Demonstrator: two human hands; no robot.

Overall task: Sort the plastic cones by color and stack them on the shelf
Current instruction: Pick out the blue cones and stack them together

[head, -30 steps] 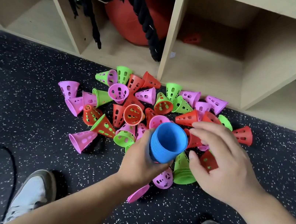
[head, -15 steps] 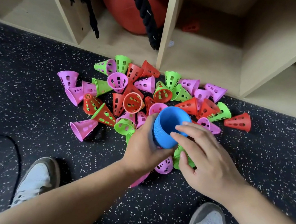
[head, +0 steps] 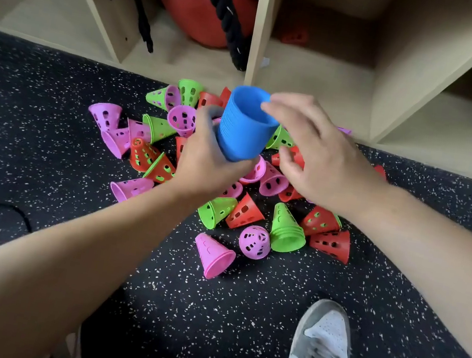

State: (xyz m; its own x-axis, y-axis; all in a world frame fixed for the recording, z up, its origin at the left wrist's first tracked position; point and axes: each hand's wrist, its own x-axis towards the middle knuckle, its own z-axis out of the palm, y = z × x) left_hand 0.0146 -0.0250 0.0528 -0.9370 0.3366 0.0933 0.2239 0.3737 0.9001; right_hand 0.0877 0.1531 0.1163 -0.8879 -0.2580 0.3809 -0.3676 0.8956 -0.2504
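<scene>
speckled black rubber floor (head: 50, 134) runs up to a pale wooden shelf (head: 321, 78) of open cubbies. my left forearm comes in from the lower left. my left hand (head: 210, 156) is curled around the lower part of the blue stack (head: 245, 124) of nested cones and grips it, thumb toward me and fingers wrapped round the far side. the stack is held in the air above the pile, tilted, with its wide open mouth up and toward the shelf. my right arm comes in from the right. my right hand (head: 325, 155) is palm down with the fingers loose and nearly straight, holding nothing. its fingertips (head: 270, 108) are at the stack's rim, though i cannot tell if they touch it.

below my hands, loose pink, green and red cones (head: 156, 129) lie scattered on the floor just in front of the shelf. a short green stack (head: 285, 233) lies on its side near the front, beside a lone pink cone (head: 214, 256). my grey shoe (head: 322, 347) is planted nearer me. one cubby holds a red ball (head: 194, 2) and a black rope (head: 224, 13).
</scene>
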